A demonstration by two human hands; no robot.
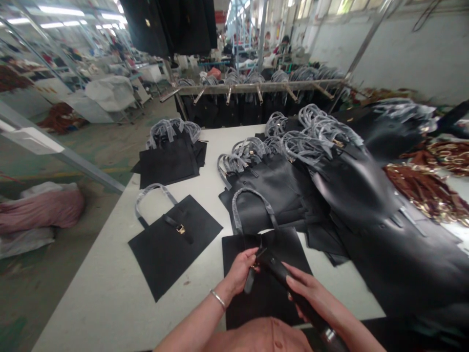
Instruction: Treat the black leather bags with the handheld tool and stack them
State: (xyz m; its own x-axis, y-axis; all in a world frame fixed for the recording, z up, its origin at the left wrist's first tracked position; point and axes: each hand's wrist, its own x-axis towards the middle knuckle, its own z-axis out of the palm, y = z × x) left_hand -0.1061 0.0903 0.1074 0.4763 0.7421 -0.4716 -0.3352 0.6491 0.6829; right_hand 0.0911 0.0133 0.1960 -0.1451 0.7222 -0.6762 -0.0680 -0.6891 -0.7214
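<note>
The left hand (240, 270) pinches a short black strap (249, 282) in its fingertips, a little gold metal showing at them. The right hand (311, 293) is closed around a long dark object (284, 276) with a shiny ring near its lower end; what it is exactly, I cannot tell. The two hands are near each other but apart.

Under them, at the lower centre of the frame, lies the black bag piece (271, 303). It is smooth and flat, and its arched handle (270, 210) is wrapped in clear film. To the left of it, a similar black bag (161, 266) lies tilted, with a gold buckle (181, 229) on its strap.

The table (91, 283) is pale, with small marks. A smaller pile (166, 164) of black pieces sits at its far left corner; bigger stacks (359, 181) fill the right side, beside brown straps (425, 190) with gold metal parts.

Behind the table stands a metal rack (304, 85) with pegs. More black pieces (168, 24) hang at the top. The room is a long workshop, with a whitish wall (421, 63) at upper right and tube lights (62, 11) at upper left.
</note>
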